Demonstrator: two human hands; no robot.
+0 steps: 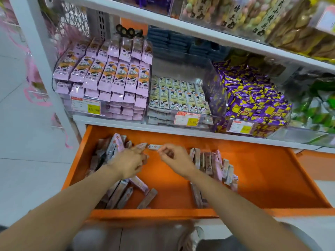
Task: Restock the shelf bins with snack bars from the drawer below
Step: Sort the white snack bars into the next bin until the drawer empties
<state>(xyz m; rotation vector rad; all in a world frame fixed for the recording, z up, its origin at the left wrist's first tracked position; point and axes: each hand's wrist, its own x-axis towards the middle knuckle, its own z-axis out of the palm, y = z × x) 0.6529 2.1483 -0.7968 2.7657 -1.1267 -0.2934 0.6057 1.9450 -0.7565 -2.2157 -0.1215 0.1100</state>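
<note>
The orange drawer (262,178) stands pulled open below the shelf. Pink-wrapped snack bars lie in it in a left pile (112,151) and a right row (213,163). My left hand (129,163) is over the left pile and grips bars against its fingers. My right hand (175,157) pinches the end of one snack bar (154,147) held between the two hands. Above, a clear bin of pink bars (108,77) is heaped high, and a clear bin of pale green bars (178,98) sits lower beside it.
A clear bin of purple-and-yellow wrapped snacks (253,100) stands right of the green bars. Dark blue packs (172,42) are stacked behind. The upper shelf (163,20) overhangs the bins. The drawer's right half shows bare orange floor. A white shelf post (36,42) rises at left.
</note>
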